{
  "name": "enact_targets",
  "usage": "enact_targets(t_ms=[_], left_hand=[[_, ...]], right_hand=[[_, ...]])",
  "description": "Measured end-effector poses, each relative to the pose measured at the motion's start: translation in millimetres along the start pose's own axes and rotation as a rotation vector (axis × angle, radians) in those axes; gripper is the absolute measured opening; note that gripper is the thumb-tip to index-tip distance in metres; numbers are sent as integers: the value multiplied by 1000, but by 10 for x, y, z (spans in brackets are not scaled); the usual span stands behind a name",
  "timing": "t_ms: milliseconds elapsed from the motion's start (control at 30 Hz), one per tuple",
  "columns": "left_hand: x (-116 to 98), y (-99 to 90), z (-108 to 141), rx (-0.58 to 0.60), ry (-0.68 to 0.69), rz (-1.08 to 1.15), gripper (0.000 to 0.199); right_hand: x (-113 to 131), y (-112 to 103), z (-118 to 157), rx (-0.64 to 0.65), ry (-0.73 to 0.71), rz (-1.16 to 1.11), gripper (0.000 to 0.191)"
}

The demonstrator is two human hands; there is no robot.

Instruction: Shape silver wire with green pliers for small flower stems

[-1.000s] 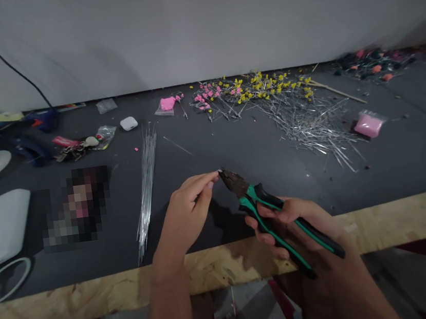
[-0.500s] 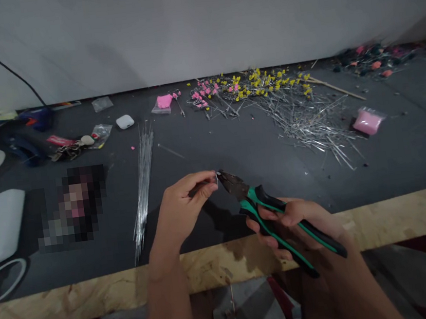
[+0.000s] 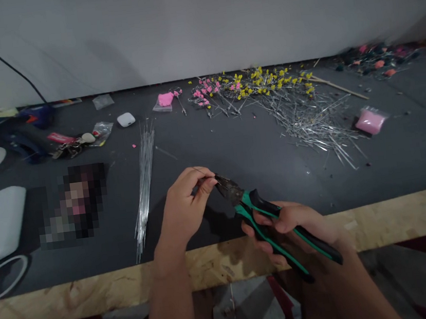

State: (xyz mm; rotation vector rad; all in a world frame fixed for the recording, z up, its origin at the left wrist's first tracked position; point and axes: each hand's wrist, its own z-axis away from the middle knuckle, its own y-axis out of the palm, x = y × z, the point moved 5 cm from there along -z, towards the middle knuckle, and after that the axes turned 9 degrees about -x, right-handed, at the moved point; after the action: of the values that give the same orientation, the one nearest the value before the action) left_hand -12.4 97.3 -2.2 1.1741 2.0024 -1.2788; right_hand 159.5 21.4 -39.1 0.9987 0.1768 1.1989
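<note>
My right hand [image 3: 298, 221] is wrapped round the green and black handles of a pair of pliers [image 3: 260, 208]. Their dark metal jaws point up and left, right at the fingertips of my left hand [image 3: 189, 198]. Thumb and forefinger of that hand are pinched on a thin wire [image 3: 198, 170], only a short bit of which shows. Whether the jaws grip the wire is too small to tell. Left of my left hand lies a bundle of straight metal wires [image 3: 144, 188] on the dark tabletop.
A heap of cut wires [image 3: 317, 123] lies to the right, with yellow and pink tipped pieces [image 3: 254, 83] behind. Pink clay bags [image 3: 370, 121], a white earbud case [image 3: 126, 119], keys [image 3: 72, 147] and a white power brick [image 3: 1, 221] lie around. The table's wooden edge [image 3: 78, 300] runs in front.
The plier jaws have come closer to my left fingertips, and the pliers have shifted slightly left. The wire in my left hand has turned and now shows above the forefinger.
</note>
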Motion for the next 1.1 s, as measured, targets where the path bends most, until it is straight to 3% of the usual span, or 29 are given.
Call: enact_targets(t_ms=[267, 400, 500, 567, 633, 767, 1100], left_hand=[[-14, 2, 10, -21, -131, -122, 14], [-8, -48, 15, -129, -177, -99, 15], [36, -53, 24, -148, -251, 19, 13], [61, -50, 23, -134, -261, 124, 7], [58, -52, 14, -100, -212, 194, 19], [21, -60, 10, 4, -122, 273, 24], [25, -117, 40, 33, -160, 415, 20]], right_hand=[[-20, 48, -7, -71, -29, 86, 14], [-29, 82, 8, -32, -38, 182, 15], [-43, 97, -3, 29, -60, 204, 16], [-59, 95, -17, 55, -61, 189, 16], [-71, 85, -30, 65, -61, 172, 16], [-78, 71, -34, 88, -62, 147, 17], [-112, 105, 22, 184, -59, 10, 14]])
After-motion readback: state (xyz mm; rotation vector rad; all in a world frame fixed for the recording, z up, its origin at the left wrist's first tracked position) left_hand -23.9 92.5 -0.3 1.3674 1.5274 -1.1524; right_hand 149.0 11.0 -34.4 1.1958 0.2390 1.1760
